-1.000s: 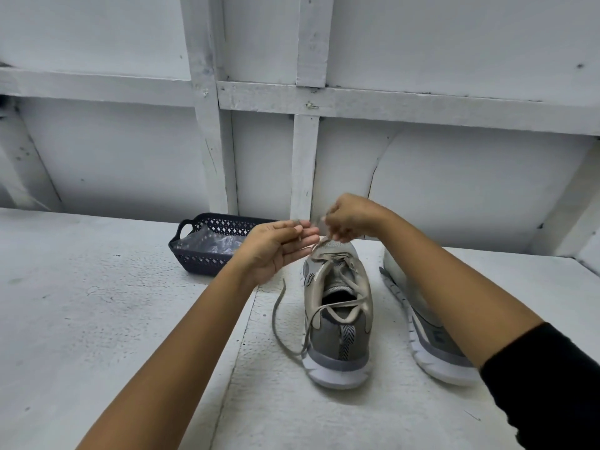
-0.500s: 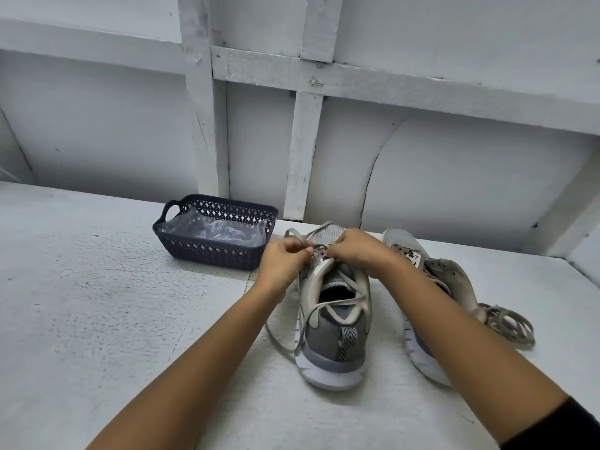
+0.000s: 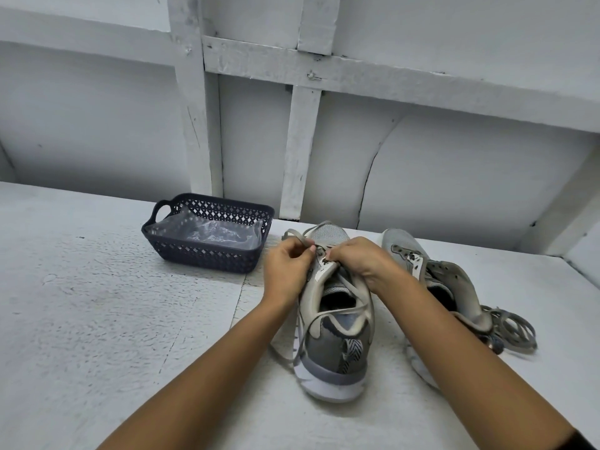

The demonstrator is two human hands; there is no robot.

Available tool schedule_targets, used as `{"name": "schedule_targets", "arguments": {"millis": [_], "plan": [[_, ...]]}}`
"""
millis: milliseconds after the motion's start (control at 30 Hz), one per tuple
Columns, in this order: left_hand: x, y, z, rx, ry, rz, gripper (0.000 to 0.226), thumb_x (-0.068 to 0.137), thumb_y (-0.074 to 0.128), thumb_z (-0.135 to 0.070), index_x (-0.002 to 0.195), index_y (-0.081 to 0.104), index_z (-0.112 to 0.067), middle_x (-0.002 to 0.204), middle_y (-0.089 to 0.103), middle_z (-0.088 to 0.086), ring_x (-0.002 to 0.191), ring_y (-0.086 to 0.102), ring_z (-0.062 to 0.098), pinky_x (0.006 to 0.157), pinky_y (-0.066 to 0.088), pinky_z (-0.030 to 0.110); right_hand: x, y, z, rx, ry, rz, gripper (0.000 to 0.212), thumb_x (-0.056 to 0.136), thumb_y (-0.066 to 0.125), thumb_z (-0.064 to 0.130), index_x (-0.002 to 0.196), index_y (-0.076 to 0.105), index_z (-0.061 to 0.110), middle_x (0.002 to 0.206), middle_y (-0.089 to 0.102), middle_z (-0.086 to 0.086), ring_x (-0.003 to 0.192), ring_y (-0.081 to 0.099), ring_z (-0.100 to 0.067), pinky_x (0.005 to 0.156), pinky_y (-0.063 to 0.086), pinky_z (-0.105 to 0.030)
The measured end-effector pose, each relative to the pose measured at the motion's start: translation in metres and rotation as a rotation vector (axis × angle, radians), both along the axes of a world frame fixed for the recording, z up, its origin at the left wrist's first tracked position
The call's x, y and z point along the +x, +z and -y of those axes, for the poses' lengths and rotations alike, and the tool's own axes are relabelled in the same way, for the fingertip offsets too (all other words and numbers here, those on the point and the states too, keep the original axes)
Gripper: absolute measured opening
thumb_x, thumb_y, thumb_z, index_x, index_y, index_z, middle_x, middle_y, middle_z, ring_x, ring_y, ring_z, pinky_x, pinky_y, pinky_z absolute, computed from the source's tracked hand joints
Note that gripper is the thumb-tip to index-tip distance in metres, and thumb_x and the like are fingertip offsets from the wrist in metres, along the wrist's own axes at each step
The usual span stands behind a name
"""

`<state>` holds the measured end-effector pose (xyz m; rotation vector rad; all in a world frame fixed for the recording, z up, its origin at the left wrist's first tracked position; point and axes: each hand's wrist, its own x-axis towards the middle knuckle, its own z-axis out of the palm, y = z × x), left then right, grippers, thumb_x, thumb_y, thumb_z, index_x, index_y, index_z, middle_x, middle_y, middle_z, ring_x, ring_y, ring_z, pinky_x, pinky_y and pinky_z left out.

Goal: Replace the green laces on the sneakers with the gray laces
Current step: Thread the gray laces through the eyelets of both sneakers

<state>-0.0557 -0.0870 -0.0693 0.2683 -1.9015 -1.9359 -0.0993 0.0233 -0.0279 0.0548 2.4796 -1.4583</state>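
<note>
Hands are pinching a flat lace (image 3: 293, 236) at the eyelets: left hand (image 3: 287, 271), right hand (image 3: 358, 262), close together over the mesh sneaker (image 3: 336, 336) sitting mid-worktop (image 3: 97, 319); latticed basket (image 3: 207, 233) is sitting leftward.

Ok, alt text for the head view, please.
Both hands, left hand and right hand, work a lace at the near sneaker on a white table. A second sneaker lies to its right, a dark basket to its left.

White table (image 3: 97, 319) carries basket (image 3: 207, 254), two sneakers (image 3: 334, 345), loose laces (image 3: 516, 332).
</note>
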Motion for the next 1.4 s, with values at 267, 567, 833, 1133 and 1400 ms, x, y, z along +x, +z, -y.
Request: {"name": "schedule_targets", "arguments": {"millis": [267,567,833,1133,1400], "plan": [[-0.001,0.002,0.002,-0.045,-0.031,0.005,0.016,0.082,0.066,0.0,0.078,0.069,-0.015,0.076,0.068,-0.003,0.075,0.063,0.009,0.081,0.051,0.022,0.003,0.0,0.0,-0.038,-0.009,0.002,0.013,0.076,0.06,0.0,0.082,0.069,-0.008,0.074,0.062,-0.017,0.076,0.058,-0.026,0.083,0.051,-0.044],[0.0,0.001,0.002,-0.143,-0.049,-0.013,0.007,0.081,0.069,-0.004,0.081,0.075,-0.008,0.082,0.072,0.002,0.078,0.065,0.008,0.08,0.051,0.02,0.006,0.002,0.002,-0.088,-0.032,0.0,0.012,0.081,0.061,0.0,0.087,0.07,-0.006,0.089,0.07,-0.023,0.08,0.062,-0.026,0.092,0.051,-0.047],[-0.004,0.009,0.01,-0.226,-0.243,0.092,0.03,0.091,0.056,-0.012,0.066,0.071,-0.006,0.08,0.07,0.005,0.074,0.06,0.001,0.075,0.045,0.022,0.006,0.001,0.005,-0.062,-0.017,0.032,0.013,0.081,0.068,0.008,0.071,0.066,0.0,0.057,0.062,-0.008,0.059,0.056,-0.021,0.067,0.052,-0.035],[0.016,0.016,-0.01,-0.342,-0.299,0.034,0.049,0.092,0.051,-0.042,0.078,0.058,0.003,0.08,0.062,0.018,0.074,0.056,0.013,0.071,0.041,0.034,0.014,0.005,0.0,-0.277,-0.036,0.067,0.027,0.081,0.049,-0.009,0.058,0.055,0.005,0.047,0.056,-0.006,0.04,0.054,-0.014,0.046,0.044,-0.022],[0.025,0.009,-0.013,-0.336,-0.181,0.13,0.034,0.098,0.038,-0.039,0.107,0.063,-0.018,0.106,0.067,0.002,0.101,0.059,0.018,0.091,0.045,0.036,0.009,0.011,-0.005,-0.61,-0.232,-0.063,0.035,0.096,0.035,0.003,0.064,0.047,0.012,0.049,0.063,0.001,0.059,0.059,-0.015,0.065,0.04,-0.03]]}}
